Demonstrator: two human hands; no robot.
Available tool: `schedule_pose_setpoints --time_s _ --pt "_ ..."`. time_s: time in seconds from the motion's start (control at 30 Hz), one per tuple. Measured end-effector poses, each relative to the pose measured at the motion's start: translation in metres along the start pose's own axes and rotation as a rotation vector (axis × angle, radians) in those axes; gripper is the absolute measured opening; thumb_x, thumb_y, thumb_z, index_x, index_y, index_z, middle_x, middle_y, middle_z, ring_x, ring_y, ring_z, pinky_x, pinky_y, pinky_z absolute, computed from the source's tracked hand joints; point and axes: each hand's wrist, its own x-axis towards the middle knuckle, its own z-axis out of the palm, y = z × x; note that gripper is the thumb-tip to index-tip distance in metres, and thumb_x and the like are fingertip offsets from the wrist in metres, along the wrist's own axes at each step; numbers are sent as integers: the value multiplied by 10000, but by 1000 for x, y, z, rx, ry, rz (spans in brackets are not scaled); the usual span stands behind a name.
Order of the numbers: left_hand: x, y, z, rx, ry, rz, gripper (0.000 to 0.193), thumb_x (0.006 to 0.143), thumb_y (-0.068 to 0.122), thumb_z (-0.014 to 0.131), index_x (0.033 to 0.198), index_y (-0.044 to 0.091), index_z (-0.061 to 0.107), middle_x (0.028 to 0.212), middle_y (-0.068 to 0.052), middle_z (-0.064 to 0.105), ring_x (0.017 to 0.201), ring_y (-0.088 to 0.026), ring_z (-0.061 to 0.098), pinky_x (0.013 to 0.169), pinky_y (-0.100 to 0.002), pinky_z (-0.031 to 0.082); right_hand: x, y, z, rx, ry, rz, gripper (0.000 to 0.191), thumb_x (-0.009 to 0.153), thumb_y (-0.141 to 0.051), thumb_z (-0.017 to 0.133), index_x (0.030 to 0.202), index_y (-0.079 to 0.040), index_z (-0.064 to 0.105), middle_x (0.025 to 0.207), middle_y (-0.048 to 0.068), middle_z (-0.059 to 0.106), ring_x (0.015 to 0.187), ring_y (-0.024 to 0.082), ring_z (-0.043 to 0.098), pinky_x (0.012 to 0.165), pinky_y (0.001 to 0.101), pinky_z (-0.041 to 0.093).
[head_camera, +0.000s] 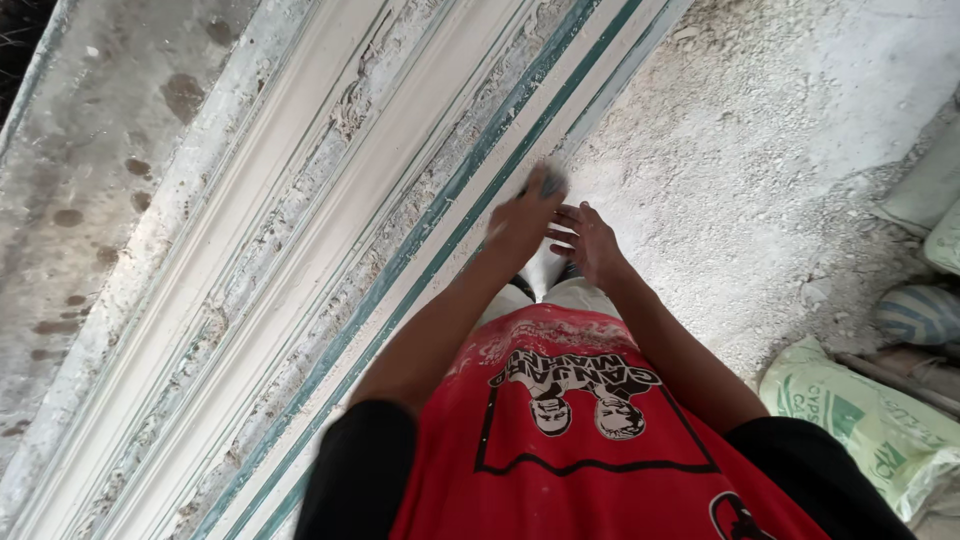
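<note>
My left hand (520, 222) is closed around a small grey rounded object (549, 182), blurred by motion, at the edge of a long white plaster moulding (330, 200) with green-edged rails. My right hand (585, 240) hovers beside it with fingers spread and nothing in it, almost touching the left hand. Below them I see my red printed shirt (570, 430), dusted with white powder, and black sleeves.
The moulding runs diagonally from lower left to upper right, with crumbly plaster residue in its grooves. A stained concrete strip (90, 150) lies to its left. The dusty white floor (760, 150) is on the right, with green-printed sacks (870, 420) and a striped bag (915, 312) at the right edge.
</note>
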Motion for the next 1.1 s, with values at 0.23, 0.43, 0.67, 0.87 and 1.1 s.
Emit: schedule_pose_setpoints --time_s 0.23,0.43,0.67,0.87,1.1 --pt "-25 -10 7 -196 258 341 452 910 154 629 1359 99 622 1233 -202 679 1086 -402 678 909 -492 536 -10 -9 -21 -23 16 -41 631 1074 -478 295 1497 -34 443 1452 130 561 1248 281 585 1020 424 457" --pt "-137 -72 37 -695 213 -209 321 979 209 666 1206 -17 642 999 -250 719 574 -237 723 522 -353 595 -12 6 -11 -85 43 11 621 1072 -464 284 1506 -48 440 1477 128 552 1248 280 574 993 412 449" --pt "-75 -47 63 -781 418 -46 248 954 163 645 1091 -44 660 1035 -192 688 601 -265 733 491 -365 593 -11 -4 0 -157 80 64 595 1080 -424 275 1502 -43 450 1473 134 553 1242 288 576 999 417 462" --pt "2 13 49 -584 659 224 191 990 122 619 1079 -31 692 1073 -235 699 898 -408 701 756 -454 579 -33 -23 -11 -195 155 19 587 1085 -411 266 1490 -28 449 1459 141 555 1247 288 584 1004 425 465" --pt "54 76 32 -521 648 159 204 981 133 618 1052 -40 699 1001 -228 701 858 -392 704 747 -470 557 -54 -32 -37 -95 252 -18 569 1084 -400 266 1452 -28 490 1379 139 599 1165 269 613 943 416 486"
